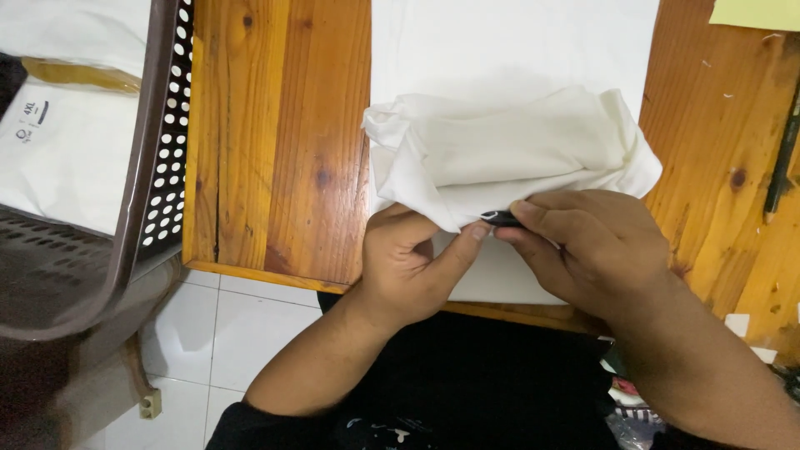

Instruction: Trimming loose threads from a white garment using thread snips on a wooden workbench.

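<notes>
1. I am pinching the near edge of a crumpled white garment (508, 146) with my left hand (412, 267), thumb and fingers closing on the fabric.
2. My right hand (596, 246) is gripping a small black object (502, 218) against that same edge, fingers curled around it.
3. The garment is lying on a white sheet (508, 42) near the bench's (275, 142) front edge, toward its middle.
4. A brown perforated basket (162, 125) is sitting just off the bench's left edge.

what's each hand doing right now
Left hand: closed, pinching the white cloth.
Right hand: closed on a small black object at the cloth's edge.
</notes>
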